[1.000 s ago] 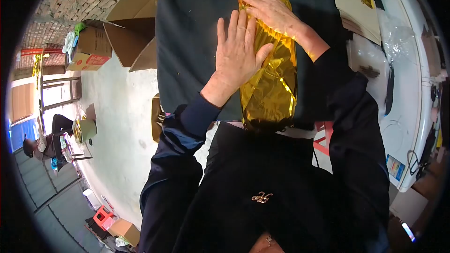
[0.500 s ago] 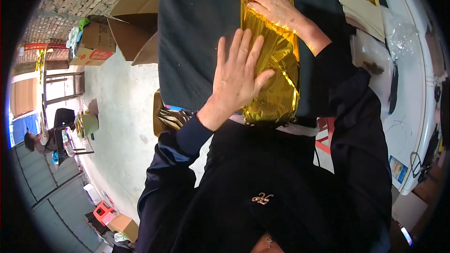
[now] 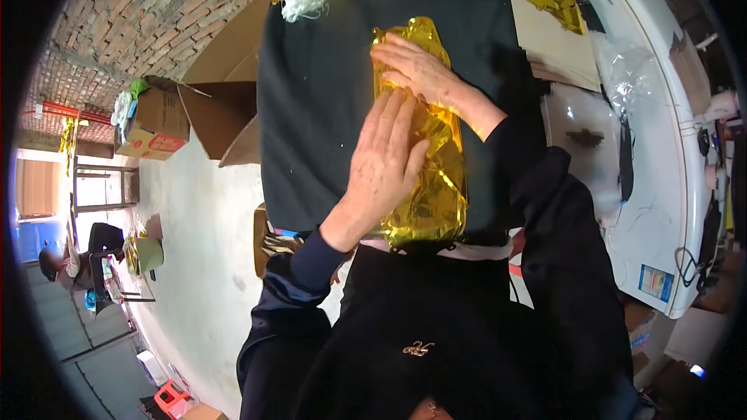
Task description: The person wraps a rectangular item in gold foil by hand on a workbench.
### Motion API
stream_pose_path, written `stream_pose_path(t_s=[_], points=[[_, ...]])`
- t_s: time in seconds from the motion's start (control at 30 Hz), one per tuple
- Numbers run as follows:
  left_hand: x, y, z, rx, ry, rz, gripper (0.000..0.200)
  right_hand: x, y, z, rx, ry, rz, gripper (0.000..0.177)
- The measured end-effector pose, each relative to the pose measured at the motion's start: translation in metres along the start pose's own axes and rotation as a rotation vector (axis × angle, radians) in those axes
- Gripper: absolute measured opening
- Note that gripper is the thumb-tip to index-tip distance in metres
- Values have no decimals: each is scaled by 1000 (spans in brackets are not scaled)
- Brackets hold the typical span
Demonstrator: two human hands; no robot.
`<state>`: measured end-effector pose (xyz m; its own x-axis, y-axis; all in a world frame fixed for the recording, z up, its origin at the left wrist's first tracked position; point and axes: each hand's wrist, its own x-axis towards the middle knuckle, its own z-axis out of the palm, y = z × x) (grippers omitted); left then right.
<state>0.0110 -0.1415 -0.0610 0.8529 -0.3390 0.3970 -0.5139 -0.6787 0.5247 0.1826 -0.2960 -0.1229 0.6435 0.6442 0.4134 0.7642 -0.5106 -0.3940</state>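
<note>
The gold foil bundle runs lengthwise away from you on black cloth, your open right hand across its far half (your left hand, also open, overlaps its left edge).

Gold foil packet partly hidden beneath the fingers

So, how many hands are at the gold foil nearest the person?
2: the left hand is over the left side of the gold foil, and the right hand lies across its farther part. I see no others there.
</note>
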Motion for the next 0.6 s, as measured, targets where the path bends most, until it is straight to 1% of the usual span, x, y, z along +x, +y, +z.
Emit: stream_pose_path(t_s=[0.03, 0.07, 0.17, 0.23, 0.33, 0.43, 0.47, 0.5, 0.57, 0.6], points=[[6, -5, 11, -70, 13, -24, 59, 0, 0, -2, 21, 2, 7, 46], [11, -6, 20, -258, 0, -109, 62, 0, 1, -2, 43, 3, 15, 46], [13, -8, 40, -168, 63, -80, 67, 0, -3, -11, 131, -12, 90, 45], [11, -8, 41, -155, 39, -85, 68, 0, -7, -17, 186, -2, 142, 43], [8, -8, 42, -136, 38, -78, 66, 5, 1, -17, 293, 69, 111, 39], [7, -10, 43, -100, 35, -66, 66, 8, 7, -29, 449, 127, 242, 34], [7, -10, 43, -102, 39, -62, 66, 11, 11, -32, 512, 171, 355, 31], [7, -10, 43, -104, 42, -59, 66, 12, 21, -43, 485, 198, 276, 29], [7, -10, 41, -125, 47, -68, 66, 11, 28, -62, 376, 286, 316, 25], [7, -9, 40, -136, 48, -72, 67, 11, 31, -77, 170, 247, 321, 24]])
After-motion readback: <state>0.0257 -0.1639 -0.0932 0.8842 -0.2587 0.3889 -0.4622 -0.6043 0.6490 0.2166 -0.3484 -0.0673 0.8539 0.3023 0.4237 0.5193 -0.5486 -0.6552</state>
